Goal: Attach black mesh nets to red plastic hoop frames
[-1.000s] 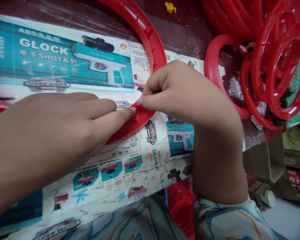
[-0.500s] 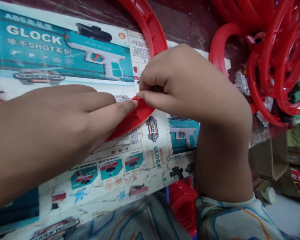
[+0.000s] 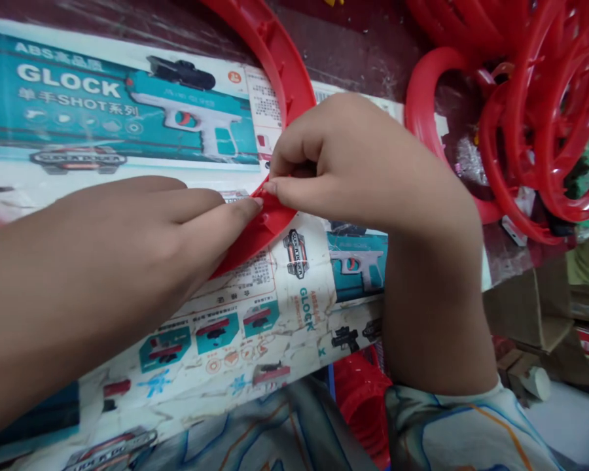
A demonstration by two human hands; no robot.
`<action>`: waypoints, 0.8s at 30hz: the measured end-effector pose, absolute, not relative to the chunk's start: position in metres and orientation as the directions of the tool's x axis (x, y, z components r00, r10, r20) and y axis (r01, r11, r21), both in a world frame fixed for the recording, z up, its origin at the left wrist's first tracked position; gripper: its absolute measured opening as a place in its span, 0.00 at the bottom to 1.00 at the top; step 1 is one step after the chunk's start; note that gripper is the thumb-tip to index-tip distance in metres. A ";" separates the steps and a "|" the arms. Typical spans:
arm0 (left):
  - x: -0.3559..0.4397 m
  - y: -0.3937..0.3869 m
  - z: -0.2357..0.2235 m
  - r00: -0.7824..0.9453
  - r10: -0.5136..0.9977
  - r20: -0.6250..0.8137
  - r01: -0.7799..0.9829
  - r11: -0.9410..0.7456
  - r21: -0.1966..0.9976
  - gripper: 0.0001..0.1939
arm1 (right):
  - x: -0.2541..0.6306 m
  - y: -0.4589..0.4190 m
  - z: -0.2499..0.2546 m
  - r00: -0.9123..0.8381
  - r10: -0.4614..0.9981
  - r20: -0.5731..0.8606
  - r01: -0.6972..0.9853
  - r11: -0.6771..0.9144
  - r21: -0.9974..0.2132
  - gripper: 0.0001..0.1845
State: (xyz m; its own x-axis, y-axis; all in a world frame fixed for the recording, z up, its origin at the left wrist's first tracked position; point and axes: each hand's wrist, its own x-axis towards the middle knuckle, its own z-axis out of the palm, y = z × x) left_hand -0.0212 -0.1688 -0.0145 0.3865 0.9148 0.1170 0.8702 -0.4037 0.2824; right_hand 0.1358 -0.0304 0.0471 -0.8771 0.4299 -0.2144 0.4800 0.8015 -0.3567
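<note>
A large red plastic ring [image 3: 285, 78] lies flat on a printed teal-and-white toy gun box sheet [image 3: 103, 111] that covers the table. My left hand [image 3: 112, 255] lies over the ring's near edge, fingers together and pressing down on it. My right hand [image 3: 353, 163] is curled, thumb and forefinger pinched on a small red tab at the ring's inner edge, fingertip to fingertip with the left hand. What exactly sits in the pinch is too small to name beyond the ring's plastic.
A heap of several more red plastic rings [image 3: 535, 111] fills the back right. Below the table edge sit cardboard boxes [image 3: 535, 307] and a red ribbed container [image 3: 358, 399]. My patterned sleeve [image 3: 461, 432] shows at the bottom.
The view shifted slightly; my right hand's pinch has stayed on the ring's edge and curled a little tighter. The left hand keeps pressing in the same spot.
</note>
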 end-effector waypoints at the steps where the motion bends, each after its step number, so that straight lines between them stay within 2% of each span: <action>1: -0.021 -0.168 -0.013 0.423 0.894 0.149 0.869 -0.447 0.212 0.16 | 0.136 -0.030 0.047 -0.879 0.426 -0.215 0.477 0.799 -0.367 0.10; 3: -0.021 -0.166 -0.011 0.455 0.875 0.164 0.867 -0.478 0.144 0.16 | 0.137 -0.029 0.046 -0.882 0.421 -0.215 0.472 0.790 -0.391 0.10; 9: -0.022 -0.167 -0.012 0.462 0.870 0.171 0.870 -0.482 0.106 0.18 | 0.136 -0.031 0.048 -0.820 0.504 -0.270 0.568 0.663 -0.488 0.13; 15: -0.019 -0.164 -0.019 0.448 0.827 0.340 0.848 -0.514 0.132 0.16 | 0.135 -0.032 0.045 -0.740 0.575 -0.349 0.640 0.445 -0.626 0.08; 22: -0.017 -0.165 -0.021 0.448 0.811 0.377 0.843 -0.523 0.124 0.19 | 0.136 -0.030 0.041 -0.751 0.552 -0.362 0.623 0.411 -0.666 0.08; 24: -0.015 -0.167 -0.024 0.392 0.837 0.382 0.852 -0.487 0.193 0.20 | 0.136 -0.031 0.042 -0.740 0.562 -0.369 0.634 0.400 -0.662 0.08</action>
